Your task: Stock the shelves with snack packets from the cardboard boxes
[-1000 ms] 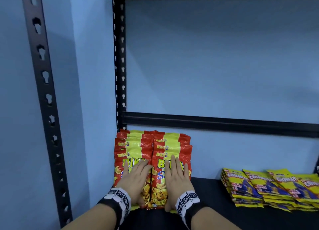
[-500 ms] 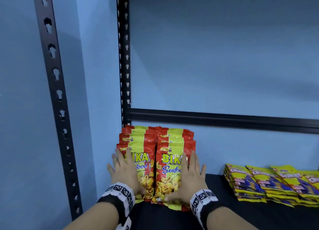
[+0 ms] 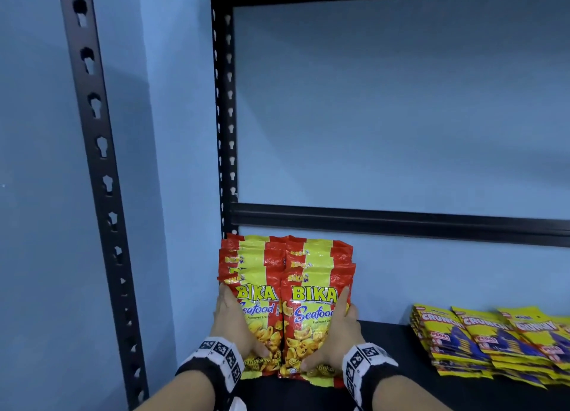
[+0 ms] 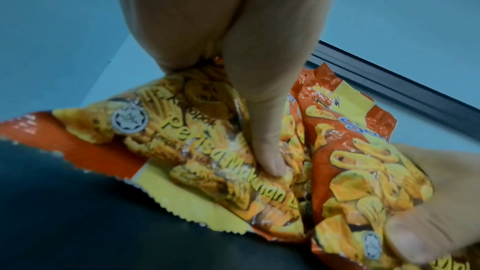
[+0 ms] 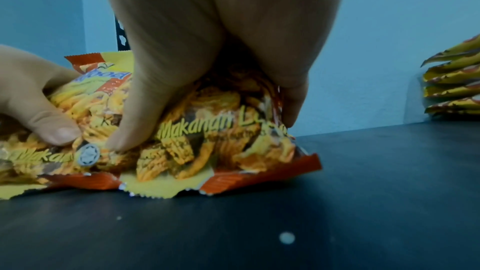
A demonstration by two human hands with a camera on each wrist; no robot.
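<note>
Two rows of red and yellow BIKA Seafood snack packets [image 3: 317, 268] stand side by side at the left end of the black shelf [image 3: 388, 361]. My left hand [image 3: 234, 321] cups the left row's outer side, and its thumb [image 4: 265, 130] presses the front packet [image 4: 207, 141]. My right hand [image 3: 337, 327] cups the right row's outer side, with its thumb [image 5: 135, 120] on that front packet [image 5: 221, 141]. Both thumbs lie close together near the packets' bottom edges. The fingertips behind the rows are hidden.
Several yellow Crunchy packets [image 3: 493, 339] lie stacked flat further right on the shelf. A black slotted post [image 3: 98, 163] stands at the front left and another [image 3: 226, 117] at the back corner. A black crossbar [image 3: 401, 222] runs along the blue rear wall.
My hands lay flat on the packets' fronts; they slid outward and now clasp the rows' outer sides. The packets stand more upright and tighter together.
</note>
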